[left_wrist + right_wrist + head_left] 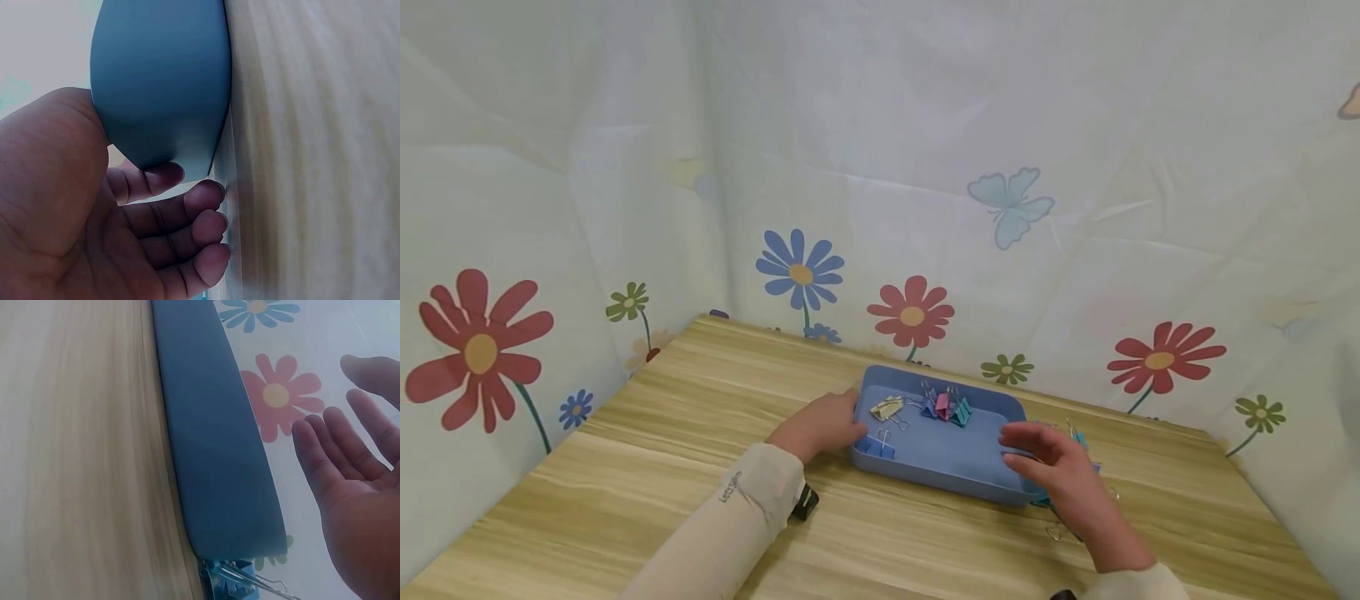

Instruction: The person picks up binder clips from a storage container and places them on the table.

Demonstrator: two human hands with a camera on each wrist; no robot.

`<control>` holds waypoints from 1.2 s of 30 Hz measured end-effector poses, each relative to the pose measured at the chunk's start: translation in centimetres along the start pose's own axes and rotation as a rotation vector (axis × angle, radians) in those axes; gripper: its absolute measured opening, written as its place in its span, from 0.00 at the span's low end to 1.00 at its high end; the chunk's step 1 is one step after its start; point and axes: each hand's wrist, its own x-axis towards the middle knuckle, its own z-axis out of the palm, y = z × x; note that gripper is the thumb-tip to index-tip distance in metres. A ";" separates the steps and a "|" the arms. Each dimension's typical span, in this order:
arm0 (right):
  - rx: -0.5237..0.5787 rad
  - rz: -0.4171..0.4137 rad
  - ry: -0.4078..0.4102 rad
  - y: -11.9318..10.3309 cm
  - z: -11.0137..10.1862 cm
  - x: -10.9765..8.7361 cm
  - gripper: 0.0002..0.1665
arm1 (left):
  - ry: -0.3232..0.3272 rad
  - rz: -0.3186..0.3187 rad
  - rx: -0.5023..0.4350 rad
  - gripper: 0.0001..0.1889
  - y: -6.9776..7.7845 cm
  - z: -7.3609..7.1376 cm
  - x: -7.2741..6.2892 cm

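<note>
A blue tray [925, 478] lies on the wooden table with several binder clips in it. A yellow binder clip [887, 407] and a blue binder clip [876, 448] are toward its left end; a pink binder clip [942, 406] and a teal binder clip [961, 413] sit near the back wall with a dark blue one. At the left end, my left hand [820, 427] holds the tray's edge, its fingers against the outer wall in the left wrist view. My right hand [1067, 479] hovers over the right end, fingers apart and holding nothing.
More binder clips [231, 581] lie on the table just past the tray's right end, partly hidden behind my right hand in the head view. Wood-grain tabletop [647, 433] extends to the left. A flower-printed curtain [880, 167] stands behind the table.
</note>
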 end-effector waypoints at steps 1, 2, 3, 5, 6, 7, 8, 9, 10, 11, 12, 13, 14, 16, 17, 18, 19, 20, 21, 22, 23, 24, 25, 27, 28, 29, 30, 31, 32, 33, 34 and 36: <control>0.004 0.010 -0.004 0.0 0.1 0.1 0.26 | 0.000 0.000 -0.001 0.35 0.0 0.0 0.0; 0.010 0.017 -0.007 -0.1 0.2 0.1 0.26 | 0.000 0.000 -0.001 0.35 0.0 0.0 0.0; 0.016 0.023 -0.010 -0.1 0.3 0.2 0.26 | 0.001 0.001 -0.004 0.35 0.0 0.0 0.0; 0.019 0.029 -0.014 -0.2 0.5 0.3 0.25 | 0.001 -0.001 -0.002 0.35 -0.1 0.0 0.1; 0.023 0.030 -0.019 -0.2 0.5 0.3 0.24 | 0.001 -0.002 -0.003 0.35 -0.1 0.1 0.1; 0.029 0.027 -0.024 -0.3 0.6 0.4 0.24 | 0.002 -0.003 -0.002 0.35 -0.1 0.1 0.2; 0.034 0.021 -0.031 -0.3 0.6 0.4 0.23 | 0.003 -0.003 -0.002 0.35 -0.2 0.1 0.2; 0.042 0.016 -0.037 -0.3 0.7 0.5 0.23 | 0.003 -0.005 -0.002 0.36 -0.2 0.2 0.2; 0.052 0.011 -0.045 -0.3 0.7 0.5 0.23 | 0.003 -0.005 -0.001 0.36 -0.2 0.2 0.3; 0.067 0.003 -0.054 -0.3 0.7 0.6 0.23 | 0.003 -0.005 0.000 0.36 -0.2 0.2 0.3; 0.081 -0.009 -0.065 -0.3 0.8 0.6 0.23 | 0.003 -0.006 -0.002 0.36 -0.2 0.2 0.3; 0.098 -0.017 -0.071 -0.3 0.8 0.6 0.24 | 0.001 -0.008 -0.001 0.36 -0.2 0.2 0.3; 0.107 -0.025 -0.077 -0.3 0.9 0.7 0.24 | 0.001 -0.008 0.000 0.36 -0.2 0.2 0.3; 0.121 -0.037 -0.085 -0.3 1.0 0.8 0.25 | 0.000 -0.008 0.004 0.36 -0.2 0.2 0.3; 0.125 -0.041 -0.088 -0.3 1.1 0.9 0.25 | 0.000 -0.008 0.006 0.36 -0.2 0.2 0.3; 0.123 -0.040 -0.088 -0.3 1.2 0.9 0.25 | 0.001 -0.008 0.006 0.36 -0.2 0.2 0.3; 0.122 -0.037 -0.088 -0.4 1.3 0.9 0.26 | 0.001 -0.008 0.008 0.36 -0.2 0.2 0.3; 0.116 -0.032 -0.086 -0.4 1.4 1.0 0.26 | 0.001 -0.007 0.008 0.36 -0.2 0.2 0.3; 0.115 -0.025 -0.085 -0.4 1.5 1.0 0.26 | 0.002 -0.006 0.008 0.36 -0.2 0.2 0.3; 0.112 -0.020 -0.083 -0.4 1.6 1.1 0.26 | 0.003 -0.005 0.006 0.36 -0.3 0.2 0.3; 0.110 -0.014 -0.083 -0.5 1.7 1.1 0.26 | 0.004 -0.004 0.005 0.35 -0.3 0.2 0.3; 0.107 -0.010 -0.083 -0.5 1.8 1.2 0.26 | 0.004 -0.004 0.005 0.35 -0.3 0.3 0.3; 0.109 -0.009 -0.083 -0.4 1.9 1.2 0.26 | 0.005 -0.003 0.006 0.35 -0.4 0.3 0.4; 0.120 -0.011 -0.084 -0.4 2.1 1.4 0.26 | 0.006 -0.003 0.007 0.36 -0.4 0.3 0.4; 0.126 -0.014 -0.084 -0.4 2.2 1.4 0.26 | 0.006 -0.003 0.006 0.36 -0.4 0.3 0.4; 0.133 -0.018 -0.086 -0.4 2.4 1.5 0.26 | 0.006 -0.002 0.006 0.36 -0.4 0.3 0.4; 0.141 -0.021 -0.085 -0.4 2.5 1.6 0.26 | 0.005 -0.003 0.006 0.36 -0.5 0.3 0.5; 0.149 -0.024 -0.083 -0.4 2.6 1.6 0.26 | 0.005 -0.004 0.006 0.36 -0.5 0.4 0.4; 0.158 -0.027 -0.084 -0.4 2.8 1.7 0.26 | 0.004 -0.004 0.006 0.36 -0.4 0.3 0.4; 0.162 -0.033 -0.087 -0.4 2.9 1.8 0.26 | 0.005 -0.002 0.005 0.36 -0.5 0.3 0.4; 0.166 -0.036 -0.090 -0.4 3.0 1.8 0.26 | 0.004 -0.001 0.004 0.36 -0.5 0.4 0.4; 0.173 -0.035 -0.097 -0.3 3.2 2.0 0.25 | 0.004 -0.002 0.005 0.36 -0.5 0.4 0.5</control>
